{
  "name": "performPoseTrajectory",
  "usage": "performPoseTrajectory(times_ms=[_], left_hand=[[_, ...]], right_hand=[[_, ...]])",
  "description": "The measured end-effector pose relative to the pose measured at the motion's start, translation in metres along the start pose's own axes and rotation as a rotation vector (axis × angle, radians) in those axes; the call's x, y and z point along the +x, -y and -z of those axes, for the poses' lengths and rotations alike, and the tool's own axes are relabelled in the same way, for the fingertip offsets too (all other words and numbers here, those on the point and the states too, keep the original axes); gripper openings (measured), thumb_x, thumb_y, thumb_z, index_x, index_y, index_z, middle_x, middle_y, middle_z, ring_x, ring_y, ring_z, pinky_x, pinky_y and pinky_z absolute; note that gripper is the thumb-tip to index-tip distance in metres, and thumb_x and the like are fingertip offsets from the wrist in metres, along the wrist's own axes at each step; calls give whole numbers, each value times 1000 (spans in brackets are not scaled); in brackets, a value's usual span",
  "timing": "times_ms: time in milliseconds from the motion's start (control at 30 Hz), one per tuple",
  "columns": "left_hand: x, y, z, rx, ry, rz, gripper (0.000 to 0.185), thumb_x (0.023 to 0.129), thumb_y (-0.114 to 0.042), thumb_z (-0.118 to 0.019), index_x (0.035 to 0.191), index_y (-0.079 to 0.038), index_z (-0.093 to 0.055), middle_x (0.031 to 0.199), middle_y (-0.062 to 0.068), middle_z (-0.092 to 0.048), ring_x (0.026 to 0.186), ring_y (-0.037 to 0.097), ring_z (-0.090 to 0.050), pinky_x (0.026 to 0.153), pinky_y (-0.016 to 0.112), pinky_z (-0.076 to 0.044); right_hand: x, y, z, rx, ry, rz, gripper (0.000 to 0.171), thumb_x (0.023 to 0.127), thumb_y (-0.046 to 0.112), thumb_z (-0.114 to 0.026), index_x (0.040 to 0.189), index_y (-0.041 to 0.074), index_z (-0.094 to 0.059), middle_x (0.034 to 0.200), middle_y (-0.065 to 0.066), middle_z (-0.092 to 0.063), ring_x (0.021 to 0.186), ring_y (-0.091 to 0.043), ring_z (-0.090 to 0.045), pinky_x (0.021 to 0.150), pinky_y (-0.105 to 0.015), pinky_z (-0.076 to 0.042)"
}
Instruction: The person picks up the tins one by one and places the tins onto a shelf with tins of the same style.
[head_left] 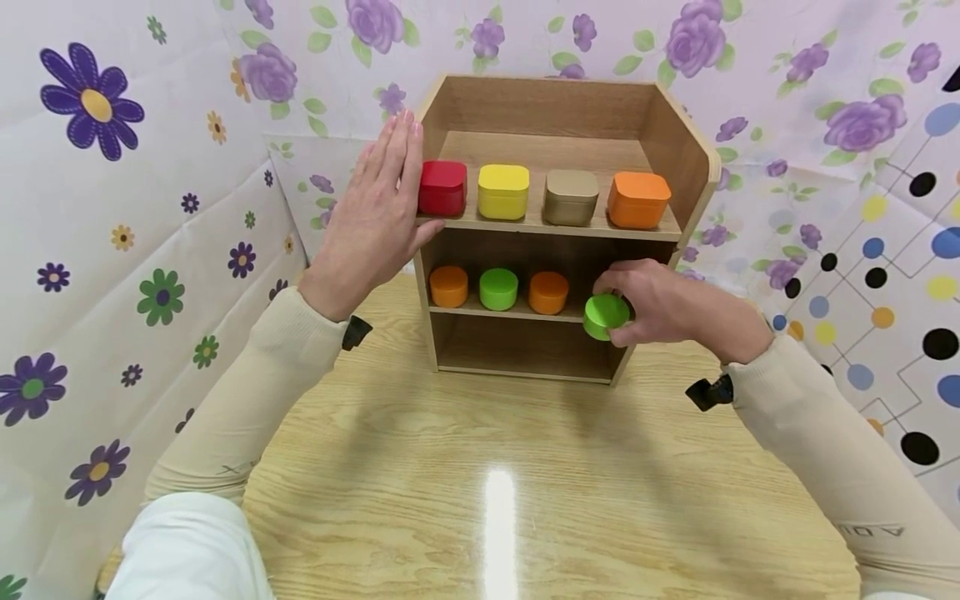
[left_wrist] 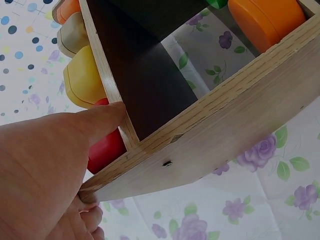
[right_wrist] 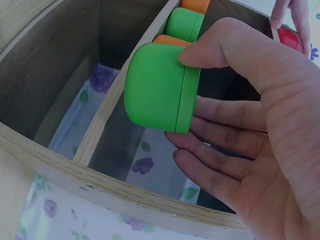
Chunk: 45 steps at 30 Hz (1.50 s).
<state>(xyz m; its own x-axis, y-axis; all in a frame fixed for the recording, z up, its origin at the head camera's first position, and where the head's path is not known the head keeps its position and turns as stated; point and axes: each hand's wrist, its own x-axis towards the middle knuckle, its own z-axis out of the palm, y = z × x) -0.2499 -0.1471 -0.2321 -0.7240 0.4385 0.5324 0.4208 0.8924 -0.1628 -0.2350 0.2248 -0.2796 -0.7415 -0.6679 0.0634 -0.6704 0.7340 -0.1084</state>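
Note:
A small wooden shelf unit [head_left: 525,375] stands on the table with lidded containers on it. My right hand [head_left: 652,300] pinches a green rounded container [head_left: 606,315] between thumb and fingers, at the right end of the middle shelf's front edge. In the right wrist view the thumb lies on the lid side of this green container [right_wrist: 157,87]. My left hand [head_left: 378,204], fingers straight, rests along the unit's left side panel. Its thumb [left_wrist: 107,117] touches the upper shelf's front edge, close to the red container [head_left: 442,188].
Yellow [head_left: 503,192], tan [head_left: 571,197] and orange [head_left: 638,200] containers line the top shelf. Below are an orange [head_left: 448,287], a green [head_left: 498,289] and another orange container [head_left: 548,292]. Patterned sheets [head_left: 847,133] surround the wooden table [head_left: 420,467].

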Motion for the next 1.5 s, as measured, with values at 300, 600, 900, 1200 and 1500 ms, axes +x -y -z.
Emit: performPoseTrajectory(times_ms=[300,600,900,1200,1500], left_hand=[[0,0,-2,-6,2,5,107,101,-42,-70,168,4,-1,178,21,-5,167,36,-9,135,50,-18],[-1,1,-4,-1,-5,2,106,101,-43,-70,167,4,-1,178,22,-6,167,36,-9,135,50,-18],[-1,1,-5,12,-6,-3,106,101,-44,-69,167,5,-2,178,23,-6,166,37,-11,135,49,-18],[-1,0,-5,0,-22,-13,105,101,-42,-69,167,5,-3,178,23,-8,166,37,-11,135,49,-18],[0,0,-2,-7,-1,1,106,102,-44,-68,168,4,-1,178,22,-4,167,36,-8,136,49,-16]], right_hand=[[8,-3,1,-69,-11,4,48,75,15,-87,116,-3,-69,108,-16,-69,84,-23,-63,73,-37,-58],[17,-6,4,-115,26,-37,45,78,15,-86,116,-2,-69,104,-14,-69,81,-23,-61,72,-38,-57],[25,-7,1,-155,46,-47,27,80,11,-79,102,2,-66,87,-6,-60,71,-20,-54,64,-34,-48],[23,-6,-4,-190,35,-40,20,81,9,-79,85,7,-60,74,-2,-47,64,-17,-46,60,-29,-38],[26,-3,1,-195,100,-95,18,83,9,-75,81,8,-57,70,0,-41,62,-16,-42,60,-28,-33]])
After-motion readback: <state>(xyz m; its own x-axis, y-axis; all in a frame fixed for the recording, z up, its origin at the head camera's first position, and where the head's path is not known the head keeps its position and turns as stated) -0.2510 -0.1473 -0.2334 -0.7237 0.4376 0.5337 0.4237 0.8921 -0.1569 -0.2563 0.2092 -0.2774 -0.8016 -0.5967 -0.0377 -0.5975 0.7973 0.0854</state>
